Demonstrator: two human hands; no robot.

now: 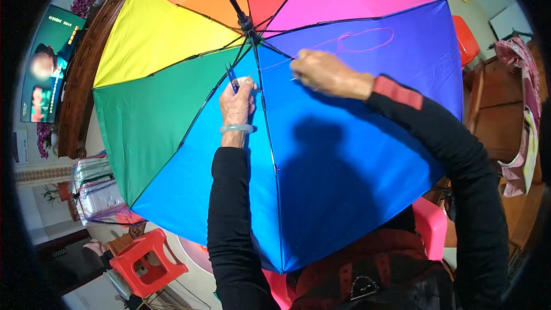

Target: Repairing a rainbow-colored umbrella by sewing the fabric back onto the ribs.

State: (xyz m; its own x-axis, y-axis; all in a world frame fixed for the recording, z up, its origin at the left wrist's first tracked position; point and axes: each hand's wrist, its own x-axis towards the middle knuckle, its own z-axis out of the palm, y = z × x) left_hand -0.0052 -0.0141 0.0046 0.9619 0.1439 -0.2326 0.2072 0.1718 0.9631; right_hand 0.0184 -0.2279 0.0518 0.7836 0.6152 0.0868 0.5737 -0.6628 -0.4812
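An open multicoloured umbrella [338, 138] faces me with its inside, its black ribs spreading from the hub [247, 24]. My left hand [236, 103], with a pale bangle at the wrist, is closed on small dark-blue thread snips [232, 78]. Their blades point up past the fingers, beside a rib over the blue panel. To the right, my right hand [324, 73] is pinched on a thin needle [294, 78], its short shiny end showing below the fingers. Pink thread [367, 30] loops over the purple panel and also runs left towards my left hand. The right fingertips are slightly blurred.
At lower left is a red plastic stool [148, 264], with a silvery bundle [100, 186] above it. A lit television [49, 69] stands at far left by a wooden cabinet [92, 80]. Wooden furniture [502, 100] with draped cloth [528, 120] is at the right.
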